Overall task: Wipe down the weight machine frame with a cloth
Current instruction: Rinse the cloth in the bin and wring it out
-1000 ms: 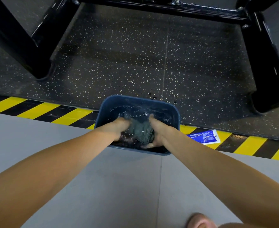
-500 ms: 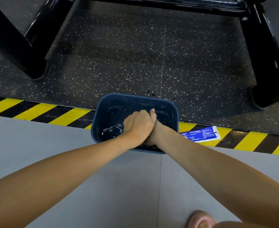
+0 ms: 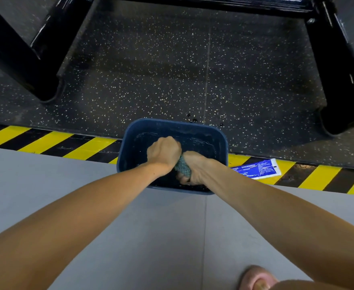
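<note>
you are holding both hands within the rim of the dark blue tub (image 3: pixel 128 147), which is sitting on the yellow-and-black hazard stripe (image 3: pixel 46 141) at the edge of the grey floor (image 3: pixel 171 237). your left hand (image 3: pixel 164 152) is curling into a fist around the far end of the cloth (image 3: pixel 182 167). your right hand (image 3: pixel 194 168) is gripping the near end. the teal cloth is showing as a tight bunch between the two fists. water is glinting in the tub.

the weight machine frame (image 3: pixel 339 80) is standing well apart from the cloth, beyond the tub on the speckled rubber floor (image 3: pixel 151 70), with black legs at left and right. a blue packet (image 3: pixel 257 168) is lying flat on the stripe just right of the tub. a few dark drops (image 3: pixel 192 120) are showing on the rubber behind the tub's far rim.
</note>
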Motion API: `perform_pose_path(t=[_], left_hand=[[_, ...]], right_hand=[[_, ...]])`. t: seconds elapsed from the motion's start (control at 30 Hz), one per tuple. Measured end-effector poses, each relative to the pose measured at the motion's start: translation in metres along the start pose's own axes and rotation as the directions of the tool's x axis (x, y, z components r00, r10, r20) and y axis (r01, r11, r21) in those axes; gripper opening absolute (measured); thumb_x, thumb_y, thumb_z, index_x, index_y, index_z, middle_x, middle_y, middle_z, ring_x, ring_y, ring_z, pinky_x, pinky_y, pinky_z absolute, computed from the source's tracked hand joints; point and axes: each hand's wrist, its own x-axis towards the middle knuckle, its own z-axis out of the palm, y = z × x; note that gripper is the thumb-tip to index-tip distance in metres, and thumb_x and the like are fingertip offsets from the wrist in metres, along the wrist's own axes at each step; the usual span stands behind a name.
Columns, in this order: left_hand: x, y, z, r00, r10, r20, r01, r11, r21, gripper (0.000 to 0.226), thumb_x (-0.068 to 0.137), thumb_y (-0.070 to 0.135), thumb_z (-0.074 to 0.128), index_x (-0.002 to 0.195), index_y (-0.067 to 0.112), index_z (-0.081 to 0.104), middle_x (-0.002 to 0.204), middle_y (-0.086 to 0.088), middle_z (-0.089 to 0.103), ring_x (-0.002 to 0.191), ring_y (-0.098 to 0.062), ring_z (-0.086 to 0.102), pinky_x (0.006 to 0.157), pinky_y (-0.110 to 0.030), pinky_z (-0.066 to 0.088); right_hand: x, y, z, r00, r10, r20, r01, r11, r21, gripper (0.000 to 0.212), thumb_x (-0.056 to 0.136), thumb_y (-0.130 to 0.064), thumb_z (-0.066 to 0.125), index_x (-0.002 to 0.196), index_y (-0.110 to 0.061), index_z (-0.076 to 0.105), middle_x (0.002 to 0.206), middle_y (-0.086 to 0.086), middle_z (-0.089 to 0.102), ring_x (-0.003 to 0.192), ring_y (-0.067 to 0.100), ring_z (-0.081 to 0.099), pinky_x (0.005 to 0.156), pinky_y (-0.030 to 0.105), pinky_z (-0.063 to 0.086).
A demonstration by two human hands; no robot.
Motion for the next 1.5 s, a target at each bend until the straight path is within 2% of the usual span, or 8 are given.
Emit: perform_pose_path(t=[0.13, 0.23, 0.47, 0.67, 0.8, 1.0, 1.1, 1.5], left_hand=[[0.010, -0.008, -0.007, 0.992, -0.065, 0.112, 0.038, 0.973, 0.229, 0.045, 0.105, 0.035, 0.024, 0.109, 0.010, 0.062, 0.109, -0.012, 0.065, 0.095, -0.029, 0.061, 0.071, -0.034, 0.042], [0.018, -0.014, -0.023, 0.924, -0.221, 0.314, 0.204, 0.975, 0.086, 0.055, 0.104, 0.045, 0.021, 0.124, 0.005, 0.053, 0.105, -0.015, 0.060, 0.088, -0.028, 0.060, 0.074, -0.031, 0.043], [0.019, -0.037, -0.041, 0.689, -0.208, 0.694, 0.637, 0.630, -0.443, 0.026, 0.093, 0.009, 0.030, 0.109, 0.006, 0.051, 0.090, -0.015, 0.063, 0.069, -0.026, 0.061, 0.061, -0.033, 0.048], [0.016, -0.047, -0.039, 0.731, -0.128, 0.670, 0.582, 0.631, -0.514, 0.032, 0.088, -0.001, 0.060, 0.119, -0.006, 0.056, 0.107, -0.018, 0.064, 0.105, -0.030, 0.059, 0.089, -0.040, 0.050], [0.010, -0.042, -0.039, 0.709, -0.096, 0.699, 0.585, 0.633, -0.507, 0.010, 0.088, 0.013, 0.065, 0.089, 0.004, 0.061, 0.077, -0.007, 0.065, 0.068, -0.015, 0.064, 0.059, -0.024, 0.055], [0.008, -0.039, -0.046, 0.754, -0.095, 0.650, 0.580, 0.561, -0.591, 0.007, 0.090, 0.010, 0.062, 0.084, 0.009, 0.059, 0.083, -0.002, 0.058, 0.070, -0.009, 0.052, 0.069, -0.025, 0.050], [0.001, -0.036, -0.055, 0.781, -0.055, 0.623, 0.511, 0.630, -0.585, 0.007, 0.090, 0.014, 0.064, 0.094, 0.013, 0.058, 0.094, -0.005, 0.060, 0.087, -0.017, 0.057, 0.078, -0.036, 0.051], [0.007, -0.033, -0.069, 0.873, -0.100, 0.477, 0.237, 0.942, -0.237, 0.051, 0.086, -0.006, 0.064, 0.134, 0.004, 0.050, 0.139, -0.011, 0.048, 0.116, -0.031, 0.054, 0.078, -0.032, 0.054]], right_hand=[[-0.009, -0.016, -0.017, 0.984, -0.030, -0.176, -0.027, 0.951, -0.309, 0.029, 0.103, -0.025, 0.037, 0.099, -0.008, 0.060, 0.094, 0.005, 0.058, 0.084, 0.019, 0.057, 0.073, 0.027, 0.048], [-0.007, -0.019, -0.017, 0.971, -0.070, -0.228, -0.087, 0.785, -0.613, 0.057, 0.101, -0.042, 0.039, 0.146, -0.009, 0.030, 0.146, 0.022, 0.034, 0.130, 0.038, 0.041, 0.107, 0.044, 0.037], [-0.014, 0.001, -0.003, 0.635, -0.749, -0.191, 0.243, 0.428, -0.870, 0.044, 0.090, -0.031, 0.055, 0.130, -0.015, 0.045, 0.124, 0.004, 0.049, 0.114, 0.022, 0.046, 0.101, 0.032, 0.031], [-0.005, -0.002, -0.003, 0.853, -0.517, -0.071, 0.422, 0.763, -0.489, 0.050, 0.072, -0.038, 0.081, 0.110, -0.020, 0.055, 0.114, 0.002, 0.061, 0.109, 0.020, 0.054, 0.095, 0.034, 0.046], [-0.005, -0.004, -0.009, 0.848, -0.518, -0.112, 0.436, 0.803, -0.406, 0.027, 0.078, -0.021, 0.079, 0.095, -0.007, 0.064, 0.096, 0.012, 0.071, 0.090, 0.026, 0.066, 0.085, 0.037, 0.053], [-0.009, -0.006, -0.020, 0.937, -0.272, -0.217, 0.284, 0.959, 0.023, 0.022, 0.096, -0.004, 0.052, 0.087, -0.015, 0.069, 0.090, 0.010, 0.068, 0.077, 0.019, 0.063, 0.077, 0.031, 0.055], [-0.015, -0.010, -0.023, 0.968, -0.170, -0.185, 0.216, 0.938, 0.272, 0.037, 0.101, 0.000, 0.029, 0.122, -0.010, 0.058, 0.108, 0.014, 0.065, 0.088, 0.029, 0.067, 0.078, 0.035, 0.057], [-0.018, -0.017, -0.025, 0.927, 0.081, -0.367, 0.153, 0.812, 0.563, 0.024, 0.101, -0.003, 0.039, 0.114, 0.007, 0.057, 0.106, 0.018, 0.065, 0.080, 0.030, 0.066, 0.069, 0.035, 0.055]])
